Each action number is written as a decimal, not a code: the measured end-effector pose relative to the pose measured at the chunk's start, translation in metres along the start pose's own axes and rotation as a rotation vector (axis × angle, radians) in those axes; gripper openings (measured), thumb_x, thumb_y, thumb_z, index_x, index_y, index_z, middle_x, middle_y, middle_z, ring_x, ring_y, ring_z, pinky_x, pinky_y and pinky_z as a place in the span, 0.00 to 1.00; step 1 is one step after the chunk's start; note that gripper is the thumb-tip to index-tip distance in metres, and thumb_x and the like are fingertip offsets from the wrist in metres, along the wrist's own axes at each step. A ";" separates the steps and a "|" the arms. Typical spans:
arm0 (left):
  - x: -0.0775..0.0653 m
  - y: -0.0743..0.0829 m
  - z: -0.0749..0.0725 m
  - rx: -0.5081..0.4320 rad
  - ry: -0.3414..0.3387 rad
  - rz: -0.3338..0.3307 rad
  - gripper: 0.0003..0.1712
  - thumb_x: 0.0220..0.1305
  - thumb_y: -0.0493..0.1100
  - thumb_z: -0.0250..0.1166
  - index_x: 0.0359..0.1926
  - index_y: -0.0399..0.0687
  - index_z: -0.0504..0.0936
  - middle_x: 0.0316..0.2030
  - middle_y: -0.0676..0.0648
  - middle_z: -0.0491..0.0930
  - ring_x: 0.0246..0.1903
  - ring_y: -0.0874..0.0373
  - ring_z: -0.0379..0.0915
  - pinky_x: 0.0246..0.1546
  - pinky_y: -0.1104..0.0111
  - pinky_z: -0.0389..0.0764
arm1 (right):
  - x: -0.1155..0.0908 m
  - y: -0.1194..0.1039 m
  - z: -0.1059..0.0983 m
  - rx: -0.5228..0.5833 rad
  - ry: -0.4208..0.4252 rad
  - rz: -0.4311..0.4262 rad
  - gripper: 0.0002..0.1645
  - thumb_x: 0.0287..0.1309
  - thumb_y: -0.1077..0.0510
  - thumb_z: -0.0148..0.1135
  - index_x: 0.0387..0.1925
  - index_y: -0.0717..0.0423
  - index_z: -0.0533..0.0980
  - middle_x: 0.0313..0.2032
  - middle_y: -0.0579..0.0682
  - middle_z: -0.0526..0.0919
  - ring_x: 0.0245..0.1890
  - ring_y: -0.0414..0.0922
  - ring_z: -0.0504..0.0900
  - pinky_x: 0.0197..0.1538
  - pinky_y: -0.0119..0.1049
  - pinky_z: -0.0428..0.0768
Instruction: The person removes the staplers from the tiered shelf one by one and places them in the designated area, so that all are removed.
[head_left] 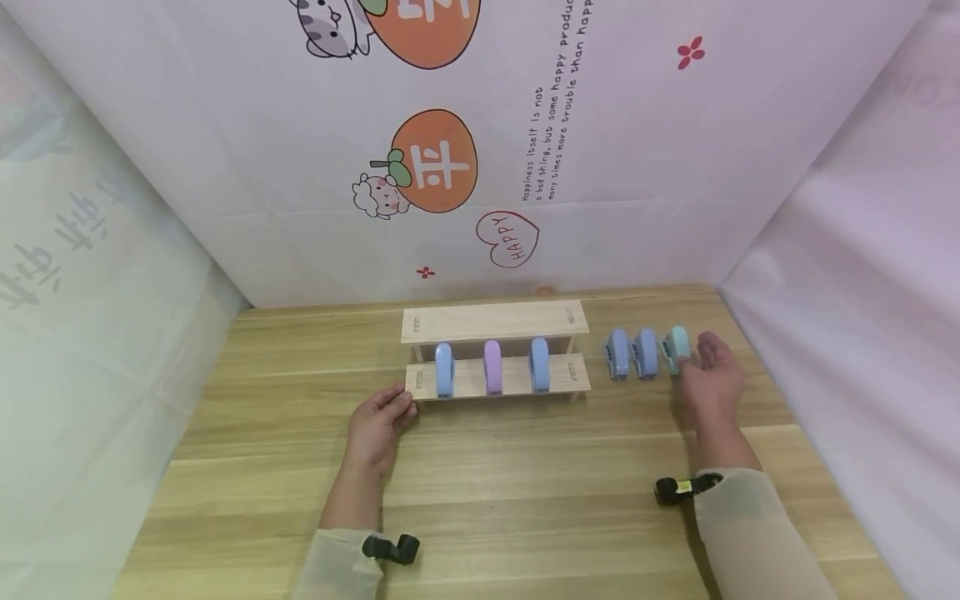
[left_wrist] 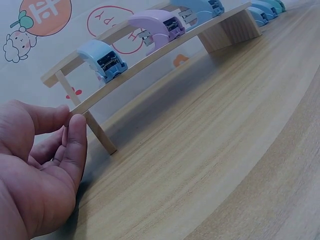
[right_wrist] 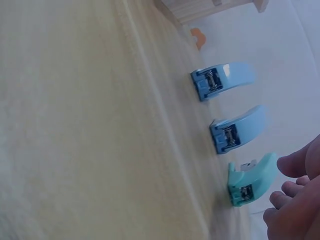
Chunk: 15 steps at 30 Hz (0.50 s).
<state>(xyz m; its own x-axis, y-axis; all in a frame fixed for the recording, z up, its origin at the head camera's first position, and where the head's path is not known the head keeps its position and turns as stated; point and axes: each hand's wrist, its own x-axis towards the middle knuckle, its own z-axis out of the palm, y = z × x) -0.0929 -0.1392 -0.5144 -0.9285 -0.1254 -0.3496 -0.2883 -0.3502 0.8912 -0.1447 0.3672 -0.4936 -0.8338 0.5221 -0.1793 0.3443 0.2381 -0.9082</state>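
My left hand (head_left: 377, 427) is at the left end of a two-tier wooden rack (head_left: 495, 323), its thumb and fingers pinching the end of the lower board (left_wrist: 85, 103). On that board stand a light blue stapler-like tool (head_left: 444, 369), a purple one (head_left: 492, 367) and another blue one (head_left: 538, 365), spaced apart. My right hand (head_left: 712, 379) is beside a teal stapler-like tool (head_left: 677, 346) on the table, fingers loosely bent and thumb near its handle. Whether the thumb touches it I cannot tell. Two more blue ones, a left one (right_wrist: 222, 79) and a middle one (right_wrist: 239, 130), stand next to it.
The wooden table (head_left: 480, 500) meets a white printed cloth (head_left: 637, 208) at the back, with cloth walls at both sides. The rack's upper board (head_left: 495, 321) is raised behind the lower one. Black wrist cameras sit on both sleeves.
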 end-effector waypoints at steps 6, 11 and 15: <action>0.000 0.000 -0.001 0.001 0.004 0.005 0.22 0.71 0.31 0.65 0.64 0.30 0.75 0.59 0.38 0.76 0.50 0.51 0.81 0.58 0.67 0.86 | -0.006 -0.006 0.000 0.024 0.028 -0.026 0.41 0.72 0.60 0.59 0.81 0.44 0.57 0.79 0.45 0.59 0.78 0.42 0.57 0.81 0.37 0.58; 0.001 -0.001 -0.001 -0.019 0.005 0.001 0.22 0.71 0.31 0.66 0.64 0.30 0.76 0.58 0.38 0.76 0.50 0.50 0.82 0.58 0.67 0.86 | -0.011 -0.010 0.001 0.016 0.028 -0.038 0.40 0.73 0.58 0.59 0.81 0.44 0.57 0.78 0.46 0.59 0.78 0.41 0.57 0.80 0.36 0.58; 0.001 -0.001 -0.002 -0.021 -0.001 0.000 0.23 0.70 0.31 0.66 0.64 0.31 0.76 0.59 0.38 0.76 0.50 0.50 0.81 0.58 0.67 0.86 | -0.014 -0.010 0.000 0.032 0.027 -0.038 0.41 0.73 0.58 0.60 0.81 0.45 0.57 0.78 0.47 0.59 0.78 0.42 0.58 0.80 0.35 0.58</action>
<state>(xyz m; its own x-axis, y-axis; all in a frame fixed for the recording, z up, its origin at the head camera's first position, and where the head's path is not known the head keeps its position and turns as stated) -0.0929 -0.1406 -0.5161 -0.9288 -0.1240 -0.3492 -0.2832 -0.3700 0.8848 -0.1365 0.3570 -0.4824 -0.8340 0.5350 -0.1350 0.2987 0.2320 -0.9257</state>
